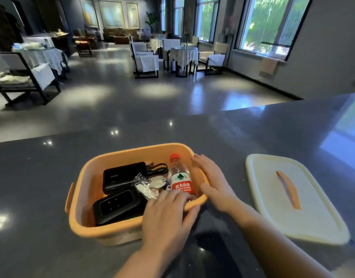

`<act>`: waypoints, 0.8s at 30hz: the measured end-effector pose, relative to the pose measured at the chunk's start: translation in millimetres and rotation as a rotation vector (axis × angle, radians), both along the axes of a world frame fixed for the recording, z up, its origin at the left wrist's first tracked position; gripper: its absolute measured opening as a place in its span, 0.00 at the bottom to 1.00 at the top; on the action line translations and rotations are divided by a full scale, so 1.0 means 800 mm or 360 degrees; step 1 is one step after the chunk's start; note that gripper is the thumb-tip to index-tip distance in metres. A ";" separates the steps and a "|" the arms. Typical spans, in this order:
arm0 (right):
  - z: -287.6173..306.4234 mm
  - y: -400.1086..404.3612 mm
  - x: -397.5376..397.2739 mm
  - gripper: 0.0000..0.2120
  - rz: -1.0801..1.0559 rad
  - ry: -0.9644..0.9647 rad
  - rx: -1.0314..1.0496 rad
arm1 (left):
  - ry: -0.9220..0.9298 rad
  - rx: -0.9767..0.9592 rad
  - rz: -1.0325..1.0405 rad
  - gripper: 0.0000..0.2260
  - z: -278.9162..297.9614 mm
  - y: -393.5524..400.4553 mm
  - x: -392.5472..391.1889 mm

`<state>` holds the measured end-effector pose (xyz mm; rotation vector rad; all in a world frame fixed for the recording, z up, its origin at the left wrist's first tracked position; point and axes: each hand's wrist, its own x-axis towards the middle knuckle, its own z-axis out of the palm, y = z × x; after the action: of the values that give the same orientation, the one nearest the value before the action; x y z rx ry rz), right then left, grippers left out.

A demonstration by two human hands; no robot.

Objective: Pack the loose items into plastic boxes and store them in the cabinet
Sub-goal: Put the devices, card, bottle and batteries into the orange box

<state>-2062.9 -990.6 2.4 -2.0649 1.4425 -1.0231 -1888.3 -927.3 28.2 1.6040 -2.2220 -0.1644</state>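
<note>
Box [120, 161] packed; left hand [168, 215] flat on bottle [179, 177], right hand [210, 181] flat on rim; lid [313, 217] off, cabinet step left.

Left hand [168, 215] low at frame centre, fingers spread and lightly bent; right hand [214, 181] just right of it, fingers straight.

The left hand [166, 215] is covering the base of the water bottle [179, 175] and the near rim of the orange box [88, 225]. Both forearms are running off the bottom edge. The wrapped cutlery [146, 185] is showing too blurred to identify.
</note>
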 end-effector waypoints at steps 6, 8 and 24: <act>-0.022 0.035 -0.058 0.24 -0.0450 0.0081 -0.0052 | 0.0133 -0.0035 0.0047 0.19 0.009 -0.027 -0.024; -0.038 0.045 -0.107 0.21 -0.0820 0.0181 0.0027 | 0.0137 -0.0052 0.0064 0.16 0.008 -0.035 -0.042; -0.049 0.034 -0.257 0.18 -0.1677 0.0628 0.0545 | -0.0106 -0.0106 -0.0008 0.15 0.003 -0.052 -0.089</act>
<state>-2268.3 -963.8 -36.9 -1.2281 2.7977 -0.5868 -1959.2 -969.2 30.4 1.5900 -2.2571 -0.0383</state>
